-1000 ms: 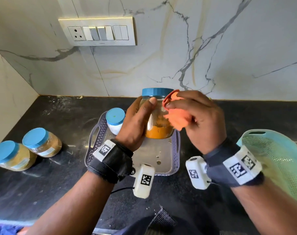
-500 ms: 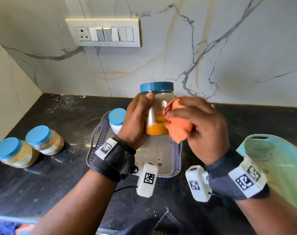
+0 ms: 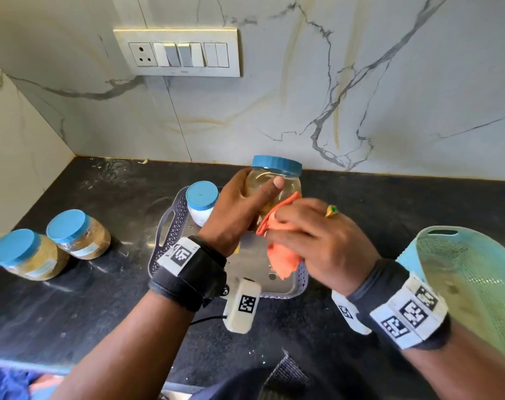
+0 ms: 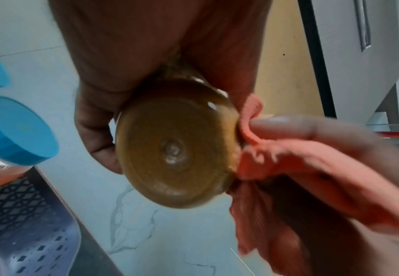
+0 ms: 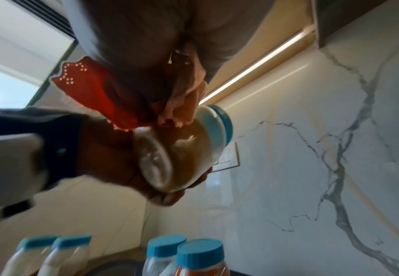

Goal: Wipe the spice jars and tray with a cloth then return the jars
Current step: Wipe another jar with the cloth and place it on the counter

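While gripped (cloth (image 3: 283,255) alongside), jar (image 3: 274,186)

Bright daylight, wrist views motion-blurred, wide-angle edge distortion

Centre of frame: a left hand (image 5: 113,158) grips a tilted blue-lidded jar (image 5: 186,147) — an orange cloth (image 5: 94,93) bunched against it from above; four more blue-lidded jars (image 5: 200,257) along the bottom edge

Black wrist straps (image 3: 189,277) with coded tags, gold green-stoned ring (image 3: 331,211)
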A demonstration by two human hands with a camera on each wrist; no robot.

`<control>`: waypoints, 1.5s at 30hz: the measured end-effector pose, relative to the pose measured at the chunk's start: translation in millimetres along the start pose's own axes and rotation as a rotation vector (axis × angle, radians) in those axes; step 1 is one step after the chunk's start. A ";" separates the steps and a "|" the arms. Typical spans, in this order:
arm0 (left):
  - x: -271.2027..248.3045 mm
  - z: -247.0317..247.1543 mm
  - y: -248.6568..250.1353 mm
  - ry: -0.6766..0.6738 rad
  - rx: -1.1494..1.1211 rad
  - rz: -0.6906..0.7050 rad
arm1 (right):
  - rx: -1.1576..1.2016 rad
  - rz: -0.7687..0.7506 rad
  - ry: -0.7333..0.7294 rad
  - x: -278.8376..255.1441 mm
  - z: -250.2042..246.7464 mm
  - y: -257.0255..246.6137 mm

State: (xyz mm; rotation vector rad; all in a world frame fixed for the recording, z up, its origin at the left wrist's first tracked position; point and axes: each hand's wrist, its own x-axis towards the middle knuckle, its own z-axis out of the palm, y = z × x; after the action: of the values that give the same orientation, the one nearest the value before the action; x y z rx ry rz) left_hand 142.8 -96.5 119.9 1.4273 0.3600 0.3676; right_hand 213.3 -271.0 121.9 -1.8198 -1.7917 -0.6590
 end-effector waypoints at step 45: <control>-0.9 -0.9 3.6 -0.125 -0.127 -0.085 | -0.072 -0.009 0.093 -5.6 -6.7 -13.4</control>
State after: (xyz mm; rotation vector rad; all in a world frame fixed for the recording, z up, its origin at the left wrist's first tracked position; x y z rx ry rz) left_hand 141.4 -95.7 123.4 1.2995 0.2898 0.2272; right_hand 199.8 -279.5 123.4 -1.7978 -1.7370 -0.8084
